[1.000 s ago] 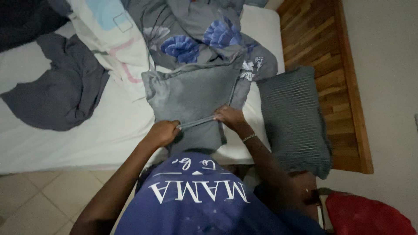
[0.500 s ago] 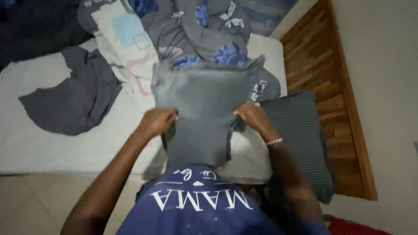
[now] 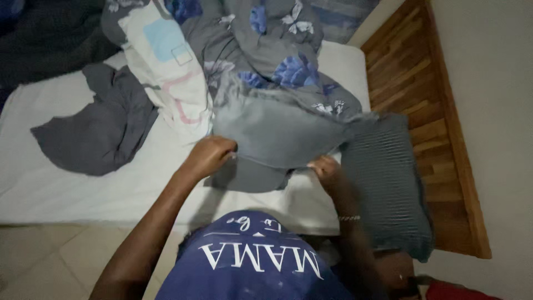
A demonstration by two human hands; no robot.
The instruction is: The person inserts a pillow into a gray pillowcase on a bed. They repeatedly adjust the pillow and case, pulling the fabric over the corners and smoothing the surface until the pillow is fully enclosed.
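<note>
My left hand (image 3: 210,156) and my right hand (image 3: 325,169) both grip the near edge of a plain grey cushion (image 3: 280,136) in its cover. The cushion lies tilted over the white mattress (image 3: 100,183), its far end leaning right toward a ribbed grey pillow (image 3: 386,178). My left hand holds the cover's left corner higher; my right hand holds the lower right corner, with a bracelet on the wrist. Loose cover fabric hangs below the cushion between my hands.
A grey duvet with blue flowers (image 3: 272,50) is heaped at the back, beside a white patterned sheet (image 3: 166,72). A dark grey cloth (image 3: 102,128) lies at the left. A wooden bed frame (image 3: 438,111) runs along the right, and tiled floor (image 3: 44,261) lies below.
The cushion, held upright in front of me half a second ago, has swung down and to the right toward the ribbed pillow. My right hand dropped lower; my left stayed near its place.
</note>
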